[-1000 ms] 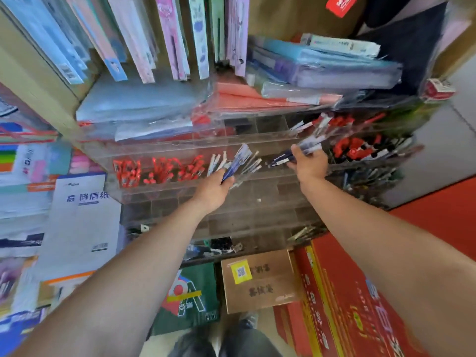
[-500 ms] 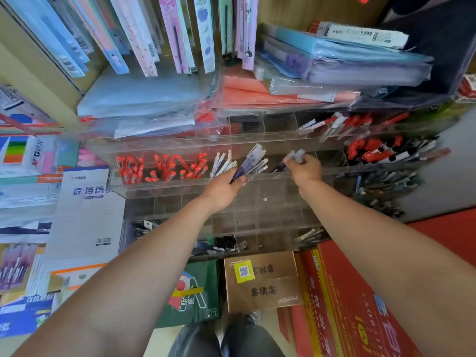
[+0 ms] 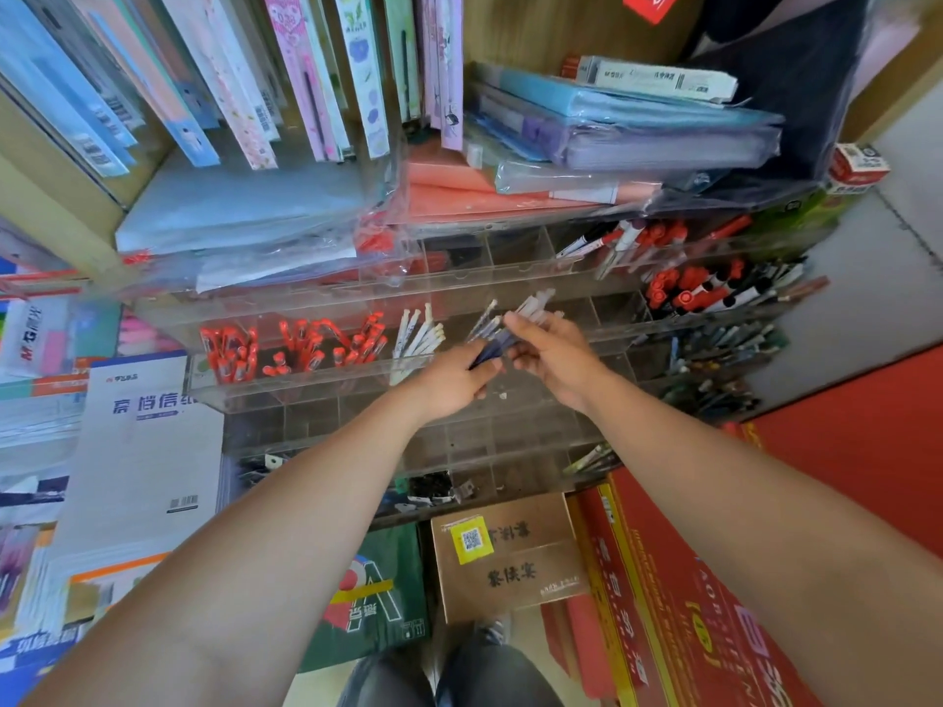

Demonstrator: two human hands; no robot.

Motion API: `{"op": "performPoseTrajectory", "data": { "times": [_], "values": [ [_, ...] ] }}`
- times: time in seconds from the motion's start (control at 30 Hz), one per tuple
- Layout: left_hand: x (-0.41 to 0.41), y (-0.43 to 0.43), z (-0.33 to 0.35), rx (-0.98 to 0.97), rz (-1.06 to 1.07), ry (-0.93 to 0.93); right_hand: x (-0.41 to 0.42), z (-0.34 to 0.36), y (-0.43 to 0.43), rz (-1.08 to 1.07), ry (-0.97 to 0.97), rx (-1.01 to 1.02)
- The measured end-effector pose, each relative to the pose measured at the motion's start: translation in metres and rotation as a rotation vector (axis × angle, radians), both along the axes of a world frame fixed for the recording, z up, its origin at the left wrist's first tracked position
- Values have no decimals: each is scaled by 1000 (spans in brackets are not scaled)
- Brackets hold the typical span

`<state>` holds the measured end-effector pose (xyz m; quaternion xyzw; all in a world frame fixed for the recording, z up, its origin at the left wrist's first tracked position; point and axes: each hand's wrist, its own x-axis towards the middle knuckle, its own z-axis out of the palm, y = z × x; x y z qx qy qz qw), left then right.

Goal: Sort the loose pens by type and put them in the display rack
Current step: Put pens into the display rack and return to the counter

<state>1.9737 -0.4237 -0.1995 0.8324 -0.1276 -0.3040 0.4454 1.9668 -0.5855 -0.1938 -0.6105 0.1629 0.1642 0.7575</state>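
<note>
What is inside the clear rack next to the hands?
The clear rack holds red-capped pens and white pens left of the left hand. Both hands, with the right hand, cover the compartment behind their blue pens.

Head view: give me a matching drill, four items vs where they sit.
Items:
1. red-capped pens
2. white pens
3. blue pens
4. brown box

Places:
A. floor, below the rack
B. held between both hands
C. leftmost filled compartments, middle tier
D. compartment just left of the hands

Pairs: 1-C, 2-D, 3-B, 4-A
</note>
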Motion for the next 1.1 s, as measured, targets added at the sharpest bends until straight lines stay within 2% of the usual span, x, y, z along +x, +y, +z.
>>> {"op": "performPoseTrajectory", "data": {
  "times": [0.07,0.17,0.27,0.43,0.67,0.8,1.1],
  "values": [
    [1,-4,0,87,-4,-62,1,0,-3,-43,-19,-24],
    [1,-3,3,301,-12,-279,7,1,-15,-195,-70,-196],
    [1,2,2,492,-154,-465,15,5,-32,-385,-121,-340],
    [-4,6,-10,707,-352,-335,27,0,-42,-512,-190,-477],
    [-7,9,-19,722,-344,-315,32,-26,-27,-338,-108,-611],
    [-6,10,-20,720,-338,-313,36,-25,-26,-326,-111,-625],
    [-11,10,-14,684,-279,-318,23,-31,-29,-215,-131,-791]
  ]
}}
